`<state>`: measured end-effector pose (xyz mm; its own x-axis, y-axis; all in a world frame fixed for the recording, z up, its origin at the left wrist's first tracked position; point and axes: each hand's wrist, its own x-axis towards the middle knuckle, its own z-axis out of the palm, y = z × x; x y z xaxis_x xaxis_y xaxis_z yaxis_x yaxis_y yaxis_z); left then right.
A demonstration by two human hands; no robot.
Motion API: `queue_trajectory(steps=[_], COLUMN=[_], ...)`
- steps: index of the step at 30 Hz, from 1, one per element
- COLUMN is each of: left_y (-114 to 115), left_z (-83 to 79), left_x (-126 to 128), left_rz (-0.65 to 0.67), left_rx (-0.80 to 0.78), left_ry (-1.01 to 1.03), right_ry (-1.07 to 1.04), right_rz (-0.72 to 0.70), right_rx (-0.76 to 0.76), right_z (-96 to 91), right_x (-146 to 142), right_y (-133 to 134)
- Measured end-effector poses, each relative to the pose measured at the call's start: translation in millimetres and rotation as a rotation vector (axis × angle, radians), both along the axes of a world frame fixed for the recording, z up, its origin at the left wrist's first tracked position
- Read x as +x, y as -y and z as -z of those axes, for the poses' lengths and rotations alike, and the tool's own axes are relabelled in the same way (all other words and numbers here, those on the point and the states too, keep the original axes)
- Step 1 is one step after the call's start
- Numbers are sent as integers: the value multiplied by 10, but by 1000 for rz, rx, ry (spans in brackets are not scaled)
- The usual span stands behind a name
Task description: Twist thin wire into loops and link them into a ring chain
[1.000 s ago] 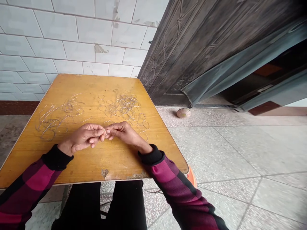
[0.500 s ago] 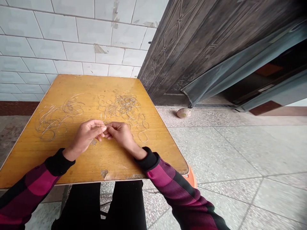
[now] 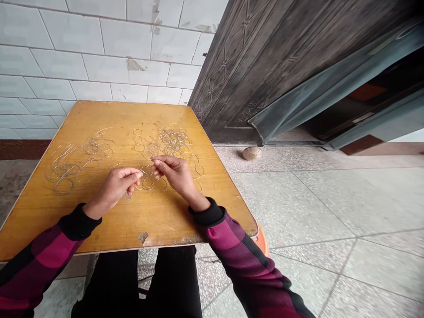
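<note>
yellow-brown table (image 3: 109, 232) by tiled wall (image 3: 92, 39), dark carved door (image 3: 228, 84) to the right, ball (image 3: 251, 153) on floor. tangled wire strands (image 3: 68, 174) left of the hands, heap of wire loops (image 3: 172, 140) past the right one. forearms reach over near table edge; left hand (image 3: 119, 185), right hand (image 3: 175, 174) slightly farther out, fingertips apart. each thumb and index pinch thin wire (image 3: 145, 172) over the table; its exact shape too fine to tell.

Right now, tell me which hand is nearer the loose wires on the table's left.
Left. The left hand is just right of the loose wires; the right hand is farther right.
</note>
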<state>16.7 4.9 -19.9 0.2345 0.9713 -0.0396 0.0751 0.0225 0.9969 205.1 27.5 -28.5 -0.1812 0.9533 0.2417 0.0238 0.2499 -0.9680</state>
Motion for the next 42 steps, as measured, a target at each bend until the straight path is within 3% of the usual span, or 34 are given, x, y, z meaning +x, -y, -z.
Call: queue_trajectory(steps=[10, 26, 34, 42], left_y=[26, 14, 31, 31], left_z=[-13, 58, 7, 10], left_x=[17, 29, 61, 50], left_rz=[86, 148, 135, 124], left_rx=[18, -14, -124, -166], left_ry=[-41, 31, 140, 194], right_ry=[-139, -245, -336, -392], right_rz=[-64, -110, -164, -346], right_rx=[-226, -292, -345, -480], right_z=[-74, -76, -68, -93], right_x=[-84, -120, -146, -55], right_y=[71, 91, 107, 61])
